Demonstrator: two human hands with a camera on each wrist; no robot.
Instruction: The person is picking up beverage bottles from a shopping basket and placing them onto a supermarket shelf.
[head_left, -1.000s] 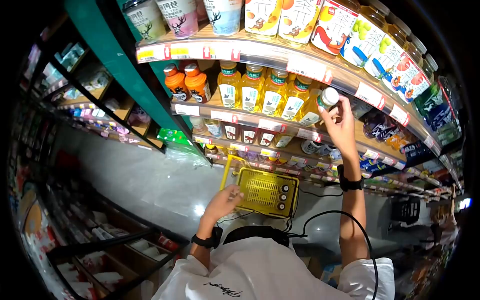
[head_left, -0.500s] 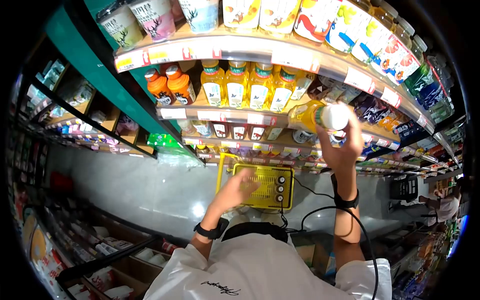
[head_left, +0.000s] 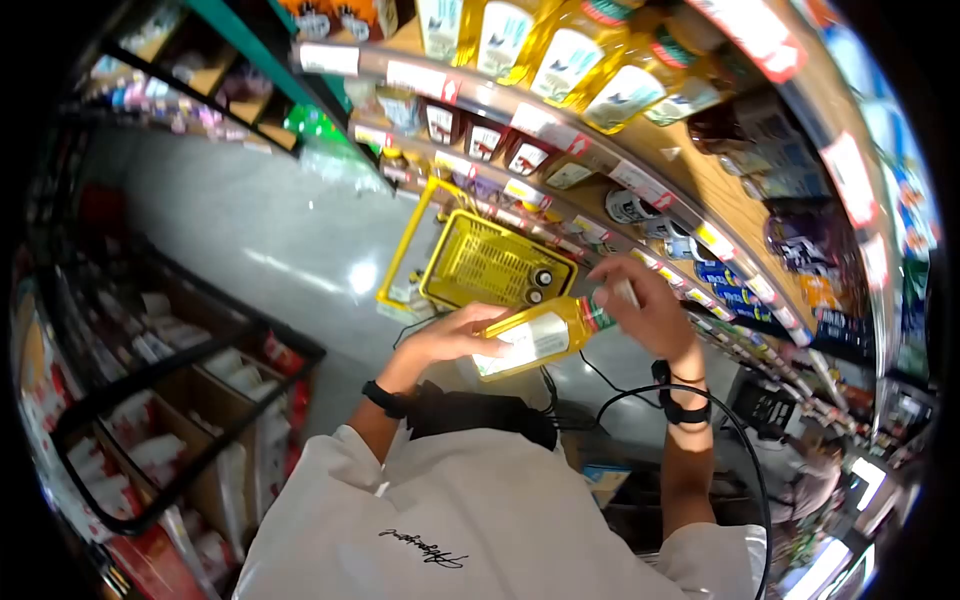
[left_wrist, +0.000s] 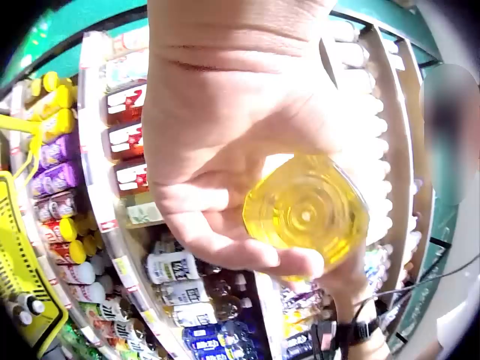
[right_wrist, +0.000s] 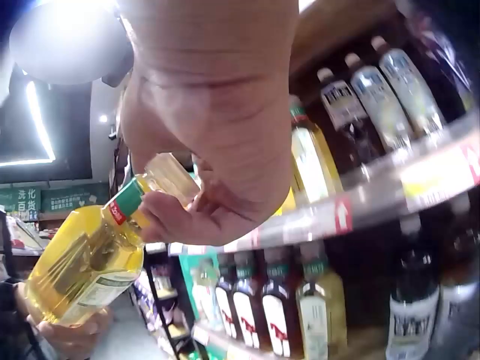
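Shop shelves [head_left: 640, 180], both hands gripping white-labelled yellow bottle [head_left: 540, 335]

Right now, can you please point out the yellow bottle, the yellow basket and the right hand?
yellow bottle [head_left: 535, 340]: head view, on its white label.
yellow basket [head_left: 487, 266]: head view, on its slatted bottom.
right hand [head_left: 650, 315]: head view, on the back of the hand.

1. We cannot read the label of the yellow bottle [head_left: 535, 338]; the print is too small and blurred.
2. The right hand [head_left: 645, 310] covers the bottle's cap in the head view.
3. In the left wrist view we see only the bottle's round base [left_wrist: 306, 216]; its body is hidden behind.
4. The price tags [head_left: 545, 130] on the shelf are unreadable.
5. The yellow basket [head_left: 490, 265] is partly hidden by the left hand [head_left: 450, 335].
6. The picture's top edge cuts off the upper shelf bottles [head_left: 570, 55].
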